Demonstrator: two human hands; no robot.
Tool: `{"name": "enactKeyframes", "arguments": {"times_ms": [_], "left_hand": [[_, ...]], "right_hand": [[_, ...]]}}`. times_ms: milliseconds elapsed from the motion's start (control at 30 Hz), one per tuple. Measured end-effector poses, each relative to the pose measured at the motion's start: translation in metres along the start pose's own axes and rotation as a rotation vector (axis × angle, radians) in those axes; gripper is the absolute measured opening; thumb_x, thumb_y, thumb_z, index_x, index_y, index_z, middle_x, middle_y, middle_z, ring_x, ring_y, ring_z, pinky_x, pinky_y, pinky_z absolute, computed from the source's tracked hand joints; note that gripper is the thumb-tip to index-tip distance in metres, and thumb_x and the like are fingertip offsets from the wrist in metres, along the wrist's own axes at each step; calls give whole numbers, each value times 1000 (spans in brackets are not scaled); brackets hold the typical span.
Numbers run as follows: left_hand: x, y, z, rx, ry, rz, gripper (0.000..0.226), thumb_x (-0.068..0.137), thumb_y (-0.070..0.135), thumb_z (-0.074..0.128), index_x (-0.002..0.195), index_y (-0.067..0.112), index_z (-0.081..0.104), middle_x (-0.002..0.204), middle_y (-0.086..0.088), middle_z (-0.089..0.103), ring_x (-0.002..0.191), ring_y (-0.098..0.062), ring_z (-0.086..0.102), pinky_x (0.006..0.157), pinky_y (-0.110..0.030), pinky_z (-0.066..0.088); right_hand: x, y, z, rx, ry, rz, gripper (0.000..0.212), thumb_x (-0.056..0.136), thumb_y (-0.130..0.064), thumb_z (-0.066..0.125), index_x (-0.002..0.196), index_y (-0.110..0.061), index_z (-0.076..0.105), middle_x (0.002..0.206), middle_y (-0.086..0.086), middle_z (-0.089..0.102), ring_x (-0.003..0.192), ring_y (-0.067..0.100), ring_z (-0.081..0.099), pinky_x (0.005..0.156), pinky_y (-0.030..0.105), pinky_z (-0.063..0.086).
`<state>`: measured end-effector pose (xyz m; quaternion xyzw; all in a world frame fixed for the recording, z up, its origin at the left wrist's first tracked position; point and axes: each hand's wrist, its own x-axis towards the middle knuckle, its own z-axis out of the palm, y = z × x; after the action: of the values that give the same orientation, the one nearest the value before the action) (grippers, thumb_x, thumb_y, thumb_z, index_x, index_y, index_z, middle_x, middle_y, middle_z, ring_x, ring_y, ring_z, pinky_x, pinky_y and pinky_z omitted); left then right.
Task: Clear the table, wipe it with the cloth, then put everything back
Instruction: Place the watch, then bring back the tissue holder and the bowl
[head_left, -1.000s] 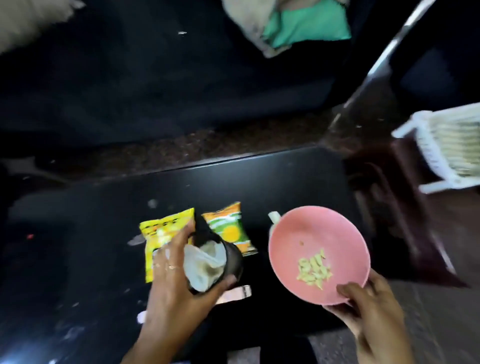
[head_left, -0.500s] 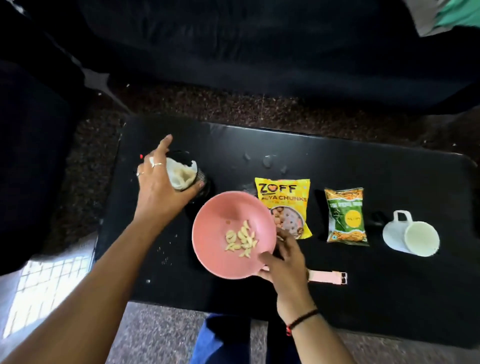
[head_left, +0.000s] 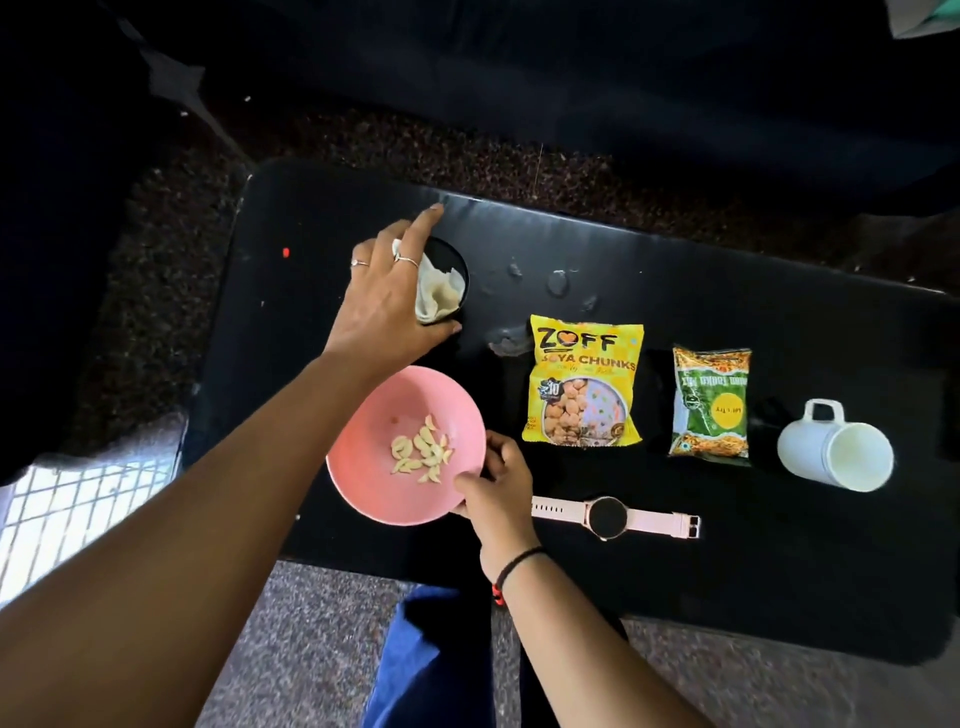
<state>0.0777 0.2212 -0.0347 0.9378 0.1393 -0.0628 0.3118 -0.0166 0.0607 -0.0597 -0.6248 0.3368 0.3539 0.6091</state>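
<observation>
On the black table (head_left: 779, 561) my left hand (head_left: 387, 301) grips a black cup (head_left: 457, 270) with a white cloth (head_left: 439, 291) stuffed inside; the cup stands at the table's back left. My right hand (head_left: 496, 491) holds the rim of a pink bowl (head_left: 384, 447) with pale nut pieces, resting near the front left. To the right lie a yellow soya chunks packet (head_left: 584, 384), a green snack packet (head_left: 710, 402), a white mug (head_left: 836, 454) on its side and a pink watch (head_left: 613, 517).
Water drops and smears (head_left: 556, 283) sit on the table behind the yellow packet. A dark sofa (head_left: 519, 78) runs along the far side. A white slatted stool (head_left: 78, 499) stands at the left. My blue-trousered leg (head_left: 415, 665) is under the front edge.
The view swung left and then steadied. My left hand carried the black cup to the table's back left; my right hand brought the pink bowl down to the front left.
</observation>
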Motion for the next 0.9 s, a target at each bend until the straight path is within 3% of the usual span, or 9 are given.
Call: {"name": "enactKeyframes", "arguments": {"times_ms": [233, 333, 500, 667, 833, 900], "left_hand": [[1, -2, -3, -23, -75, 6, 112, 66, 27, 84, 150, 32, 9, 147, -8, 26, 128, -33, 30, 107, -44, 28], [2, -4, -3, -55, -62, 13, 117, 63, 27, 86, 150, 34, 8, 145, -8, 28, 127, -32, 31, 107, -39, 23], [-8, -1, 5, -164, 22, -58, 115, 64, 31, 85, 150, 33, 8, 151, -6, 19, 135, -31, 20, 108, -40, 21], [-28, 1, 16, -143, 179, 0, 92, 81, 41, 69, 151, 25, 12, 156, -10, 11, 140, -21, 10, 113, -38, 9], [-51, 15, 32, -57, 283, -27, 68, 95, 31, 50, 151, 19, 14, 159, -13, 3, 145, -33, 0, 117, -44, -1], [-60, 25, 42, -16, 295, -13, 64, 96, 30, 48, 151, 17, 17, 159, -14, 2, 146, -33, -1, 116, -46, -3]], "right_hand": [[-1, 7, 9, -14, -7, -3, 47, 75, 16, 49, 95, -26, 53, 97, -6, 65, 91, 10, 62, 89, 53, 53], [-1, 7, 9, -24, -25, -14, 46, 75, 14, 50, 100, -24, 53, 98, -6, 65, 88, 9, 63, 88, 52, 54], [0, 12, 2, -81, -58, -40, 40, 71, -5, 70, 102, -25, 55, 101, -6, 67, 94, 16, 67, 84, 52, 56], [-3, 2, -16, -146, -20, -110, 50, 67, -47, 74, 110, -30, 54, 109, -7, 65, 87, 11, 66, 79, 48, 58], [0, -12, -52, -136, 86, -247, 36, 81, -43, 62, 110, -23, 56, 96, -8, 63, 87, 17, 65, 69, 33, 55], [5, -15, -70, -202, 143, -340, 27, 85, -38, 58, 105, -20, 57, 88, -8, 62, 82, 9, 63, 67, 26, 51]]}}
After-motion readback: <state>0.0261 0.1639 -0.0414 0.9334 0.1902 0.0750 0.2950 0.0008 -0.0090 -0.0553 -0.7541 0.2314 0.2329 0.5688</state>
